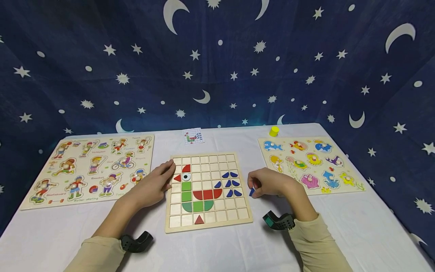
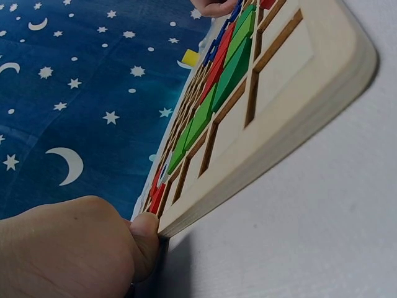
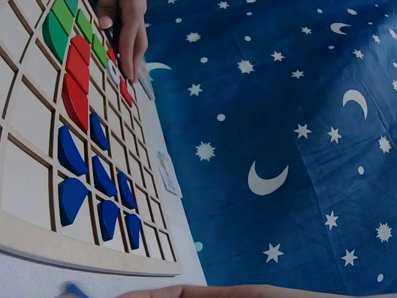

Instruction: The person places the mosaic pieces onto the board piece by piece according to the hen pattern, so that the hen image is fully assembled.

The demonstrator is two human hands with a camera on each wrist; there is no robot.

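Observation:
A wooden grid board [image 1: 175, 226] lies in front of me with flat coloured pieces making a bird-like figure. My left hand [image 1: 154, 186] rests against its left edge, fingers fairly straight; the left wrist view shows a digit touching the rim. To the right of the board, my right hand [image 1: 268, 182] pinches a blue curved-edge piece [image 1: 252, 192] just off the frame. Several similar blue pieces [image 3: 75, 197] sit in the right-hand cells. Red pieces [image 1: 207, 194], green pieces [image 1: 186, 196] and a white eye piece [image 1: 185, 176] fill cells further left.
Behind the board lies a small pattern card [image 1: 192, 136] with a similar figure. A sports peg puzzle [image 1: 85, 177] lies at left, a sea-animal puzzle [image 1: 302, 158] at right. A yellow cylinder [image 1: 273, 131] stands near the back edge. A starry cloth hangs behind.

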